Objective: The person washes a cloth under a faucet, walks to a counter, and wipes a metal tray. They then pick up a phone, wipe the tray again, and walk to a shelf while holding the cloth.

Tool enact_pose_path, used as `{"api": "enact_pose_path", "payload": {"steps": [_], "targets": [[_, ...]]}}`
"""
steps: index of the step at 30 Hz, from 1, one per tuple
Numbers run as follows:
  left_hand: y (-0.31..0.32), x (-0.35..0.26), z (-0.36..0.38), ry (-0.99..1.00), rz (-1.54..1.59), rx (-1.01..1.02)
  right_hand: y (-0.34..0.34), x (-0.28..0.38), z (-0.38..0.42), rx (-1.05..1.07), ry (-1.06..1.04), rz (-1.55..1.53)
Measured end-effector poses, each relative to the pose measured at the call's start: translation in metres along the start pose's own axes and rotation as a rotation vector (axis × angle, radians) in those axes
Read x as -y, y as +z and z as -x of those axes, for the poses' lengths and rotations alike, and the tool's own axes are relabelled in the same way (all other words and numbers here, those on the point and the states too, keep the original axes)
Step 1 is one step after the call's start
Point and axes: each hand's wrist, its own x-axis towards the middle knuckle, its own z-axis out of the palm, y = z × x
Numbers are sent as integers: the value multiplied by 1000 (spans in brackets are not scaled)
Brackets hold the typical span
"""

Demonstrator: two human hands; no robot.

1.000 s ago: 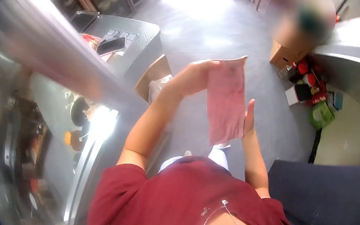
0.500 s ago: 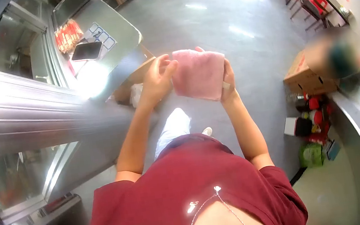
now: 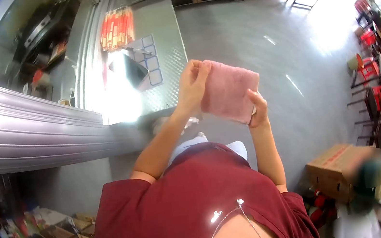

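A folded pink cloth [image 3: 228,90] is held up in front of my body, spread as a flat square. My left hand [image 3: 194,85] pinches its upper left corner between thumb and fingers. On the other side, my right hand [image 3: 258,108] grips the lower right edge, thumb on the front face and the other fingers hidden behind. Beyond my left hand stands a metal-topped counter [image 3: 169,54]. On it lie a dark phone or tablet [image 3: 129,70], a sheet with blue-edged boxes [image 3: 153,70] and a pile of red-and-white paper packets [image 3: 117,28].
A metal-framed window [image 3: 87,60] and ledge run along the left. Cardboard box [image 3: 334,172] stands at the lower right. Red stools [image 3: 372,66] and a long table are farther right. Grey floor [image 3: 289,56] stretches ahead.
My view has turned and moved toward the counter, which now appears nearer. My left hand has closed on the cloth's corner; before, its fingers were beside the edge. The right hand still holds it.
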Motion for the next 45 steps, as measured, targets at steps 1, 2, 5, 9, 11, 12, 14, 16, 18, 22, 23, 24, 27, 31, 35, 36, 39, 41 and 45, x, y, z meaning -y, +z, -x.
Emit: {"api": "enact_pose_path", "payload": {"steps": [1, 2, 5, 9, 11, 12, 14, 16, 18, 22, 23, 24, 27, 31, 35, 36, 39, 41, 45], "targets": [[-6, 9, -9, 12, -63, -6, 1, 5, -10, -23, 43, 5], [-18, 25, -19, 28, -125, -12, 7, 11, -22, -42, 81, 13], [-18, 19, -29, 9, -157, -105, 13, 26, -61, -27, 188, -11], [-29, 21, -35, 341, -805, -414, -10, 43, -99, 42, 370, -73], [-28, 2, -34, 515, -1072, -557, -20, 64, -108, 49, 428, -70], [-17, -31, -34, 485, -1005, -590, -27, 77, -113, 48, 444, -73], [7, -104, -33, 732, -966, -697, -44, 101, -127, 47, 475, -55], [35, -188, -22, 1206, -980, -569, -60, 118, -139, 73, 526, -69], [94, -251, 1, 1197, -696, -10, -75, 139, -152, 126, 573, -101], [167, -274, -15, 1200, -1152, 571, -77, 187, -176, 77, 340, 64], [174, -271, -24, 1198, -1220, 587, -78, 206, -183, 79, 194, 156], [180, -268, -32, 1193, -1273, 602, -73, 220, -182, 73, 69, 229], [190, -267, -45, 1221, -1366, 600, -58, 300, -178, 71, -332, 529], [194, -270, -49, 1273, -1428, 567, -51, 424, -135, 60, -1006, 1054], [190, -273, -56, 1299, -1488, 540, -61, 512, -92, -138, -1212, 1557], [189, -275, -57, 1305, -1509, 536, -67, 525, -86, -180, -1171, 1650], [185, -279, -63, 1321, -1551, 501, -88, 542, -68, -296, -1043, 1828], [186, -282, -70, 1340, -1554, 481, -98, 545, -59, -338, -948, 1870], [189, -297, -78, 1382, -1573, 405, -105, 546, -37, -372, -905, 1908]]}}
